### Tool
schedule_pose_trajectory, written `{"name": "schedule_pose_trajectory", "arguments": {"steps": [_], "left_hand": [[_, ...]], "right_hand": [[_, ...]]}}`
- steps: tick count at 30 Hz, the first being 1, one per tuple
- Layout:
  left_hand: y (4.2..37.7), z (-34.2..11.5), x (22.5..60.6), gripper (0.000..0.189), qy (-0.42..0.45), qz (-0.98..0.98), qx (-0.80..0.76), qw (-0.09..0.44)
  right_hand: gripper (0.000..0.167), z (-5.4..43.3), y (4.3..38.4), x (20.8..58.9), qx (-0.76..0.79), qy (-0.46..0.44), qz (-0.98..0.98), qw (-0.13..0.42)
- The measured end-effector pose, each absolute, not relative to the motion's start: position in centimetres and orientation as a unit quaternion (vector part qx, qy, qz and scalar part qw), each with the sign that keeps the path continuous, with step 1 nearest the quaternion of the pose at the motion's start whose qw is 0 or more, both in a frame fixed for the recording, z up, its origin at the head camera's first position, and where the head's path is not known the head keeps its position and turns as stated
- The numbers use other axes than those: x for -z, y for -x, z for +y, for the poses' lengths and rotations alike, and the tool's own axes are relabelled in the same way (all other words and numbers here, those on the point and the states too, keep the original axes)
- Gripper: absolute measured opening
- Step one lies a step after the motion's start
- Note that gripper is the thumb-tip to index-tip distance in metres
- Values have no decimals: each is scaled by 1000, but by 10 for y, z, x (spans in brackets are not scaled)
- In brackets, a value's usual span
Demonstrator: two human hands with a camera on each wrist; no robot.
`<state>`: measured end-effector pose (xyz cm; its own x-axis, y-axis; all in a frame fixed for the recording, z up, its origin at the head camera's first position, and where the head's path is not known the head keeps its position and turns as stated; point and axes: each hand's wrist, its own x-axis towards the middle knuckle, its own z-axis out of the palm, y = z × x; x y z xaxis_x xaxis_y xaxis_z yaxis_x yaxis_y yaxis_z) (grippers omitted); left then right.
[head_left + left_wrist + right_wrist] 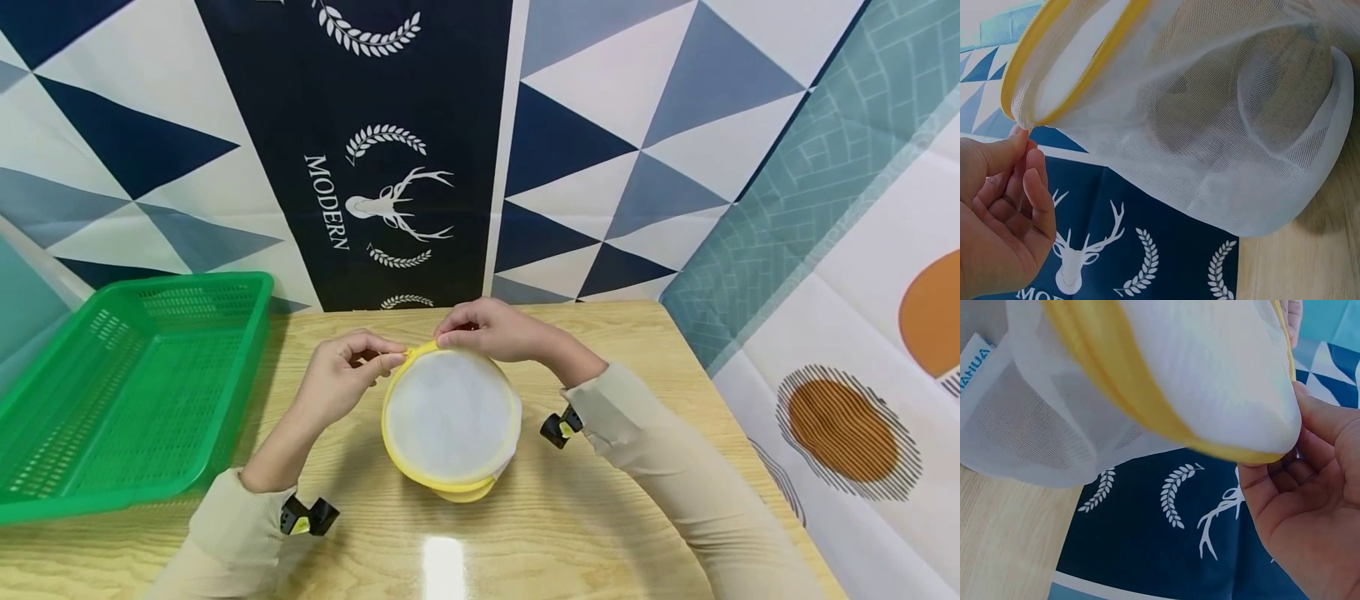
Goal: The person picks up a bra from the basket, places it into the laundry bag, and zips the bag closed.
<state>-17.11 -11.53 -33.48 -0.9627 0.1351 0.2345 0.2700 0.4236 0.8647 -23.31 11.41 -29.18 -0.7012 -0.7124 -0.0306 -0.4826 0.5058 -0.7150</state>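
A round white mesh laundry bag [453, 417] with yellow edging stands on the table in the head view. My left hand [341, 379] pinches the upper left of its yellow rim between thumb and index finger. Close by, my right hand [495, 327] grips the top of the rim, thumb on the near side. Seen from the left wrist, the yellow zipper band [1100, 59] meets at the fingertips of my left hand [1007, 212], and darker shapes show through the mesh. In the right wrist view a white label [974, 362] with blue letters hangs on the bag's side.
To the left, a green plastic basket [258, 358] sits on the wooden table [600, 533]. Patterned cloth [420, 108] in navy, grey and white rises behind the table's far edge. More printed cloth [825, 333] lines the right side.
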Motion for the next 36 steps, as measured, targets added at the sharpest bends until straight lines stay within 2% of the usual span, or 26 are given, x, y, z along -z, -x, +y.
{"name": "schedule_pose_trajectory", "arguments": {"steps": [7,15,18,21,28,36], "left_hand": [[173,-112,335,16,120,-838,529,61],[179,-107,332,16,127,-840,525,54],[181,-106,331,17,136,-839,525,49],[183,-104,331,17,146,-838,524,49],[181,-103,331,16,173,-849,494,65],[170,-107,333,9,184,-853,479,98]], "right_hand": [[21,116,231,292,349,340,860,152],[16,110,228,294,357,366,856,78],[14,105,229,292,334,387,857,66],[16,102,230,289,303,403,860,72],[16,98,229,281,235,419,867,129],[14,105,228,280,286,419,845,169]]}}
